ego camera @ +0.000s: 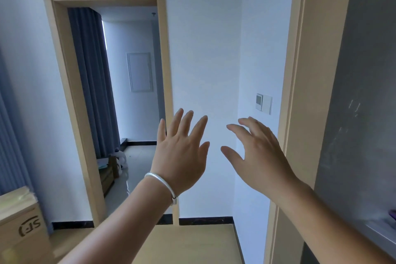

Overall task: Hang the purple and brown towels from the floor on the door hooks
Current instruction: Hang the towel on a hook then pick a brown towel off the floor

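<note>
1. Two bare hands are raised in front of a white wall. The left hand (181,154), with a pale bracelet (161,184) at the wrist, has its fingers spread and straight. The right hand (255,156) is just beside it, fingers loosely bent. Both are released and hold nothing.
2. Judged from this, no towel has been picked up yet; the task looks to be at its start or between steps.
3. The next move likely calls for looking down to find the towels, then bending to grasp one.
4. Neither towel can be clearly seen. A small purple patch (393,213), blurred and cut off, lies low and far right of the right hand; it may be one.
5. No hooks are visible. An open doorway (111,100) stands left of the left hand.
</note>
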A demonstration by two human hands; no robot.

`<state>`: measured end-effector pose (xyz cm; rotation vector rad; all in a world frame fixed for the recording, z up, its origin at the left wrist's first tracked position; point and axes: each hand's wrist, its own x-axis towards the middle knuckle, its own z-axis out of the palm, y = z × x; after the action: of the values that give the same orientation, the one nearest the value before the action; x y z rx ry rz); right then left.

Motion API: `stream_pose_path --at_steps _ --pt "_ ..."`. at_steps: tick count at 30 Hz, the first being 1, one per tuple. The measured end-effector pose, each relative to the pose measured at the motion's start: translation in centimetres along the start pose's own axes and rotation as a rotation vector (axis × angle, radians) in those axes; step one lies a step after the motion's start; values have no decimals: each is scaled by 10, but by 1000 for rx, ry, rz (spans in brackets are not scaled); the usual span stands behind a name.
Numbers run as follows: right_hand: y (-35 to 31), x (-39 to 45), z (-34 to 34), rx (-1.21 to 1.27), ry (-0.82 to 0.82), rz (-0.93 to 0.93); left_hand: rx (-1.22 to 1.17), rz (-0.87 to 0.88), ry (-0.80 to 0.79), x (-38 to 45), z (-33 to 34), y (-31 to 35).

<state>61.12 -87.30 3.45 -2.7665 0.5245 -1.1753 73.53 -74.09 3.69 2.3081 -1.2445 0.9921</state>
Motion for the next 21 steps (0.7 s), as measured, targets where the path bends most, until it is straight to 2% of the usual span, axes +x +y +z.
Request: stream_pose_path --at_steps 13,21 --pt "60 112 111 3 -52 -13 1 -125 -100 86 108 -64" --pt "52 216 209 -46 -66 -83 11 -178 -143 153 197 -160"
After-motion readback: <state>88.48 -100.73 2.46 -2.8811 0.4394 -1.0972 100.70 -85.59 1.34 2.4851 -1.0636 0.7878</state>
